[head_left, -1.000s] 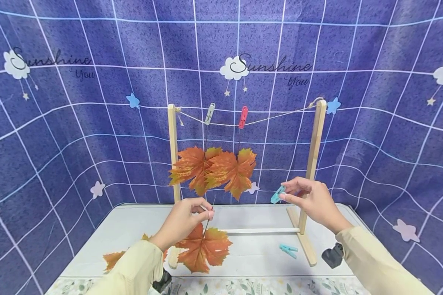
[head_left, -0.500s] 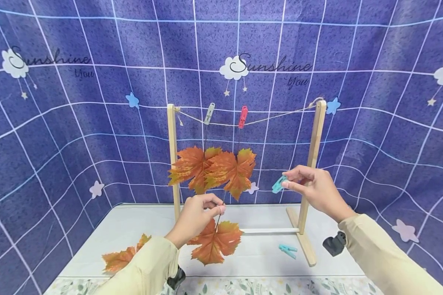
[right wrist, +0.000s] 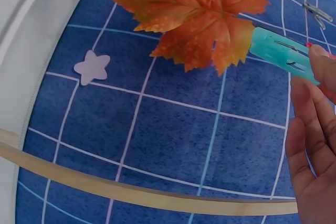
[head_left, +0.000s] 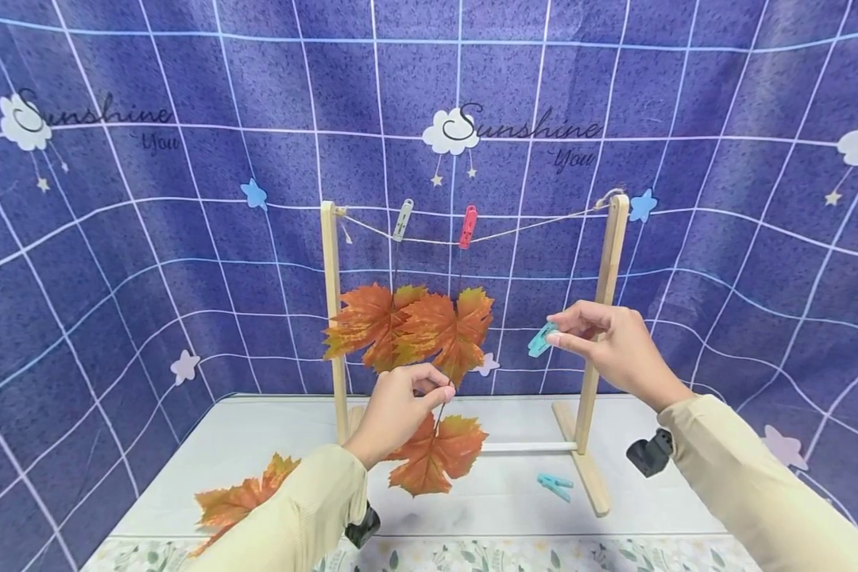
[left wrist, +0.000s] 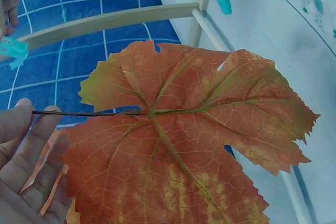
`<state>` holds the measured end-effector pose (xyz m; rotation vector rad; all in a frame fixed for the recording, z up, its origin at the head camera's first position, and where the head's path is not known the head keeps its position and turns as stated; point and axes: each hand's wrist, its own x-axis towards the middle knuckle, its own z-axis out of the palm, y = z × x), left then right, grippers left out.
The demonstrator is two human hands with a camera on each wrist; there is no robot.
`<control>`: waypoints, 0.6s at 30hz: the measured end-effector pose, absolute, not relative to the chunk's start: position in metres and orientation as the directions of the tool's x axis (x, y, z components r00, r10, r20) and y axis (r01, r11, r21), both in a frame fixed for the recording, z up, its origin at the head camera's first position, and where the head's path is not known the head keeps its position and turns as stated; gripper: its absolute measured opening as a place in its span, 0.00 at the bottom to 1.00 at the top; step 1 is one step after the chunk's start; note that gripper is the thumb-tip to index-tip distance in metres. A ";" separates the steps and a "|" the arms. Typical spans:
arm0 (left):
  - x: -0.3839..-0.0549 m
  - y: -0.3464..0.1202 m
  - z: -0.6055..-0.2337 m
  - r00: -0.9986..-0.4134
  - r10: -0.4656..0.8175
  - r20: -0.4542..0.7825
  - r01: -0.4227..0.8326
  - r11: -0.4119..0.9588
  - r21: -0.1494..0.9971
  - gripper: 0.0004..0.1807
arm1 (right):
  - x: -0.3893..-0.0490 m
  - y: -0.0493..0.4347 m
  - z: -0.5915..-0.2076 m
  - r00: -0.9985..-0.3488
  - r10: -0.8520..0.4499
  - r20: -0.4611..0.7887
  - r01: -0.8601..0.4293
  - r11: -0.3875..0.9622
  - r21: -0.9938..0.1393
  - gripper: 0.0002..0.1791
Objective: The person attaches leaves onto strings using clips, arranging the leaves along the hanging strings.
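From my remote seat I saw the left hand with thumb and forefinger pinched on the thin, dark stem of an orange leaf, its edges jagged and its raised veins pale; it dangled below the hand, on the near side of two hanging leaves. On the right, the right hand pinched a glossy turquoise clothespin between thumb and fingertips, its other fingers loosely extended. Beyond, a grey clip on the left and a pink clip beside it gripped a sagging twine strung across a pale wooden frame, those two leaves overlapping beneath. A second turquoise clothespin lay splayed on the smooth white tabletop, near right; a ragged-edged leaf rested near left, partly behind the sleeve.
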<state>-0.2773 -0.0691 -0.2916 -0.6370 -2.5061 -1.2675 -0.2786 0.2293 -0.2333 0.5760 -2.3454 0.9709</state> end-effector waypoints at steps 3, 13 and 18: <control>-0.279 -0.064 -0.289 -0.865 0.267 0.425 0.500 0.525 0.689 0.02 | -0.280 0.229 -0.228 -0.763 -0.184 0.620 -0.565 0.656 -0.501 0.08; -0.287 -0.049 -0.278 -0.859 0.257 0.443 0.507 0.544 0.668 0.02 | -0.286 0.227 -0.207 -0.743 -0.211 0.635 -0.588 0.659 -0.469 0.06; -0.293 -0.041 -0.275 -0.836 0.257 0.484 0.541 0.533 0.651 0.02 | -0.286 0.226 -0.194 -0.748 -0.212 0.628 -0.582 0.665 -0.468 0.07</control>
